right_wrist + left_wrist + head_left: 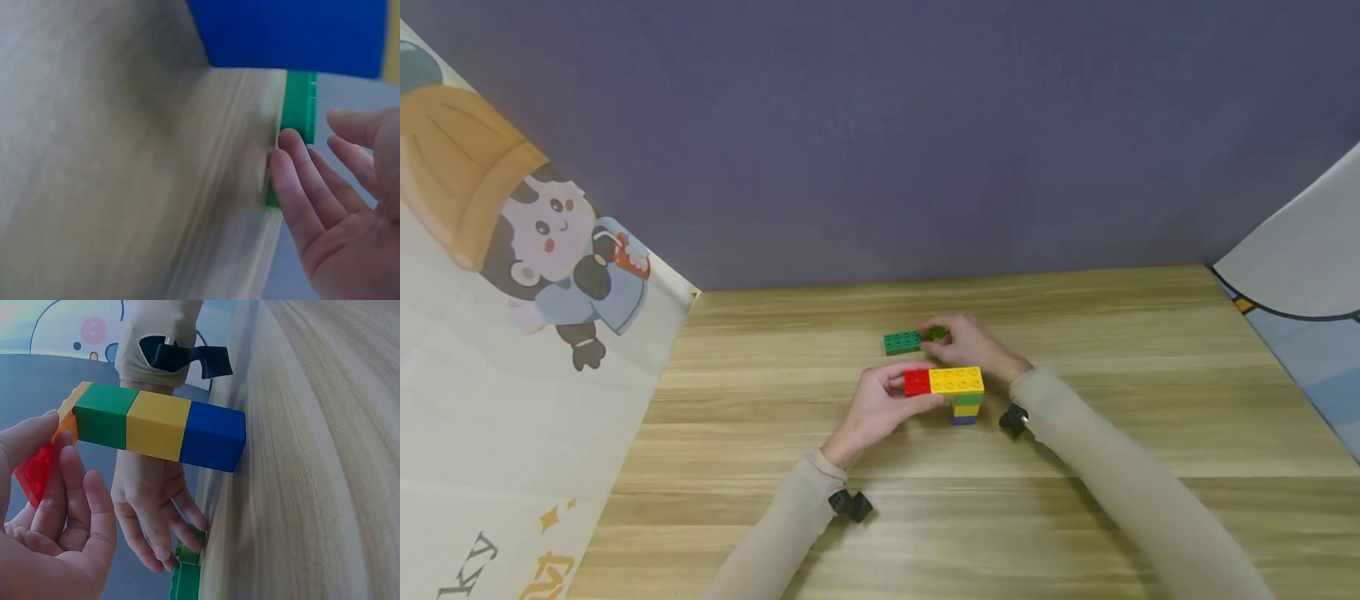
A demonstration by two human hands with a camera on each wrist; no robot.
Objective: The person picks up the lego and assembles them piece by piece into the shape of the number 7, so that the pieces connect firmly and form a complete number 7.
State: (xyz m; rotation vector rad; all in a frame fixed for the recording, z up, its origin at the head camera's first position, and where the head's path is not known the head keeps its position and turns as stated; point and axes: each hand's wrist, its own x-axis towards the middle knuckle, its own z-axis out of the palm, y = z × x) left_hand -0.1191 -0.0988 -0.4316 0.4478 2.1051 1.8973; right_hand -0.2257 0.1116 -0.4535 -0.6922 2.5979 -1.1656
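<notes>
My left hand [877,407] pinches a structure of toy building bricks by its overhanging end. On top, a red brick [917,382] sits beside a long yellow brick [957,380]. Beneath the yellow brick's right end stand stacked green, yellow and blue bricks, the blue brick [214,436] lowest, near the tabletop. Behind this structure, my right hand [972,346] reaches over a light green brick [937,333]. Its fingers, loosely extended in the right wrist view, touch or nearly touch that brick; the thumb stands apart. Just left of them lies a dark green brick [902,342].
The bricks are on a wood-grain table [760,417]. A dark blue-grey panel [925,150] rises along its back edge. At the left stands a panel with a cartoon figure [561,225], at the right another printed panel [1307,258]. Each wrist wears a small black device.
</notes>
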